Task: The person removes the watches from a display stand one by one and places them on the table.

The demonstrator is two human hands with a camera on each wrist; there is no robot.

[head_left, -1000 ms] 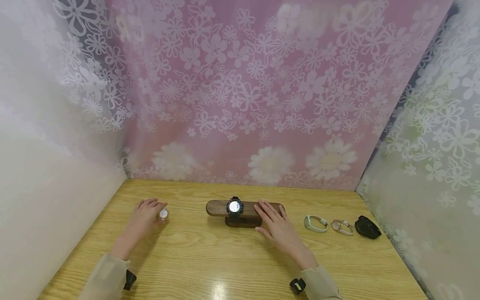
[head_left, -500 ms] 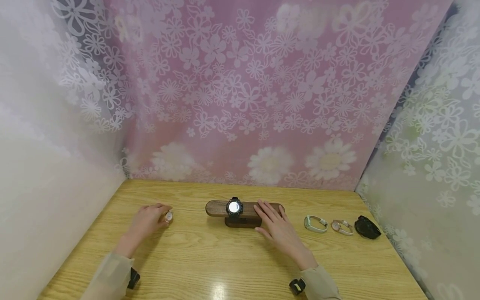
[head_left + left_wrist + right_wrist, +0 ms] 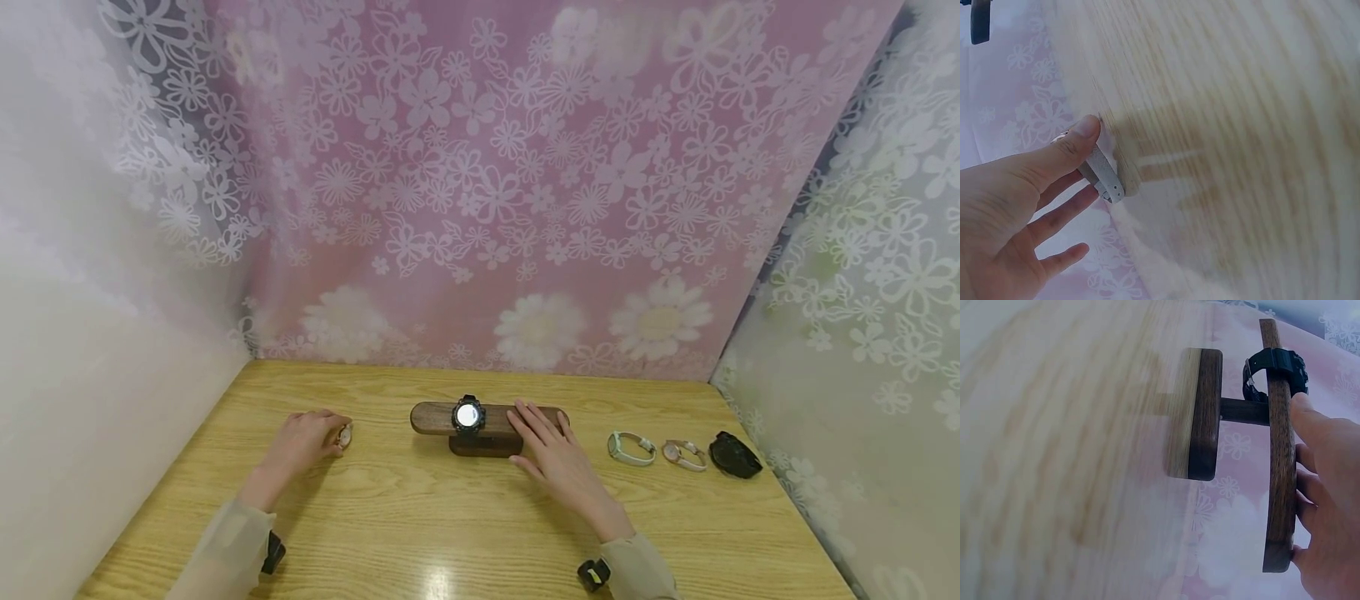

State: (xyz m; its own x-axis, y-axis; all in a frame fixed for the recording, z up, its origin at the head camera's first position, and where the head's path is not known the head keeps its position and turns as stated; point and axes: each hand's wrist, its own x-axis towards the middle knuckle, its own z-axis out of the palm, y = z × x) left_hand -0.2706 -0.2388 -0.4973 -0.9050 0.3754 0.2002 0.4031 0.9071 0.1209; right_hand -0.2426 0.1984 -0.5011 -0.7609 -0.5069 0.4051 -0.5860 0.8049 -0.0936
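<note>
My left hand [image 3: 298,443] pinches a small wristwatch [image 3: 344,436] between thumb and fingers, at the left part of the table. In the left wrist view its pale strap [image 3: 1105,174] hangs below the thumb, while the dial is mostly hidden. A dark wooden watch stand [image 3: 431,419] stands mid-table, a bar on a short post and base. Around the bar's left part sits a black watch [image 3: 468,415] with a bright round face. My right hand [image 3: 562,467] rests on the bar's right part, its fingers laid out nearly straight; the right wrist view shows the thumb near the black watch.
To the right of the stand lie a pale green watch [image 3: 632,448], a white-strapped watch [image 3: 685,454] and a black watch [image 3: 735,455] in a row on the wooden table [image 3: 420,517]. A flowered pink curtain [image 3: 480,208] closes off the back, with pale sheets at both sides.
My left hand has shifted a little right and nearer, carrying the small wristwatch, whose dial has turned more edge-on. The right hand keeps its place on the stand.
</note>
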